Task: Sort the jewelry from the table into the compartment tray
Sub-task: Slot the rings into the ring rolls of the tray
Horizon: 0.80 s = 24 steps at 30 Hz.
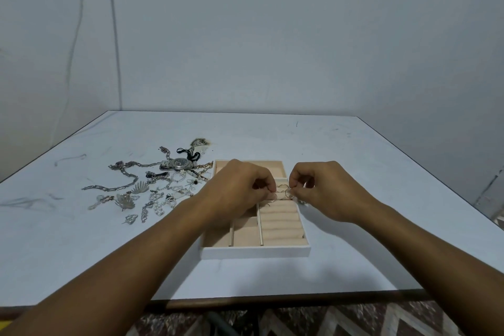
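A white compartment tray (256,251) with beige lining lies on the table in front of me. Both hands hover over its ring-roll section (281,222). My left hand (240,188) pinches a thin ring (272,196) at the upper rolls. My right hand (327,191) pinches another small ring (288,193) right beside it. Two more rings (282,186) stand in the slot between my fingertips. A pile of loose jewelry (152,188) lies left of the tray, with a silver wristwatch (178,163), chains and pendants.
The white table (354,161) ends in a dark front edge (272,299) near me. A patterned floor (327,320) shows below it. Grey walls stand behind. A small silver piece (302,201) lies by the tray's right rim under my right hand.
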Each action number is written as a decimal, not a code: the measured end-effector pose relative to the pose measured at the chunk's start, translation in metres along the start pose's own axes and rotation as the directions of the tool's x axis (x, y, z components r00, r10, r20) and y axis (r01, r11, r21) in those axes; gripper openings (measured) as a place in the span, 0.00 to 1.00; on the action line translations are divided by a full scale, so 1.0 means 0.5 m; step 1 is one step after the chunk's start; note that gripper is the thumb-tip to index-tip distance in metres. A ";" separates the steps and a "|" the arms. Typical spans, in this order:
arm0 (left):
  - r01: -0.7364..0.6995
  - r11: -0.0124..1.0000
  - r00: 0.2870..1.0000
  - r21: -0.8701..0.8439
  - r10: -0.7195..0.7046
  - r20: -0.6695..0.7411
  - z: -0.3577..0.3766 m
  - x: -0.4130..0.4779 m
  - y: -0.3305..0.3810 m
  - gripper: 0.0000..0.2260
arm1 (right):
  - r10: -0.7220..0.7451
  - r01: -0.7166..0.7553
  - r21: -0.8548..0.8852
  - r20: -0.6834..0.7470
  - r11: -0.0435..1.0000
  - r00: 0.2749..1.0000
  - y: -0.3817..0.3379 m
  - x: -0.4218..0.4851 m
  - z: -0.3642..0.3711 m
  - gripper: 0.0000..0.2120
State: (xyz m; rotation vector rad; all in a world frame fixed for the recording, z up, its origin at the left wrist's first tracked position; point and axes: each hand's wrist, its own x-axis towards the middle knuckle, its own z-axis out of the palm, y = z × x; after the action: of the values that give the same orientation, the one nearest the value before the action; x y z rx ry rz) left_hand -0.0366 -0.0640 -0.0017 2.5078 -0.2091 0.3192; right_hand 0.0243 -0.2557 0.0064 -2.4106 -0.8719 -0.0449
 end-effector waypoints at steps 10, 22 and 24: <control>-0.050 0.998 0.997 0.039 0.047 0.055 0.012 0.005 -0.003 0.02 | -0.008 0.009 -0.011 0.011 1.000 1.000 0.002 -0.006 0.003 0.05; -0.139 0.968 0.989 0.207 0.123 0.087 0.006 -0.003 0.005 0.07 | -0.013 0.013 -0.048 0.008 0.999 1.000 0.004 -0.007 0.006 0.05; -0.155 0.964 0.986 0.218 0.138 0.089 0.007 -0.005 0.004 0.08 | -0.019 0.019 -0.050 0.006 0.999 1.000 0.005 -0.008 0.007 0.06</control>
State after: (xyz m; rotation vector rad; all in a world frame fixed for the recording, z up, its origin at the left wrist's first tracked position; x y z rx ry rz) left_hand -0.0391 -0.0676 -0.0040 2.7364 -0.4103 0.3270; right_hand 0.0222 -0.2576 0.0015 -2.4501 -0.9065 -0.0683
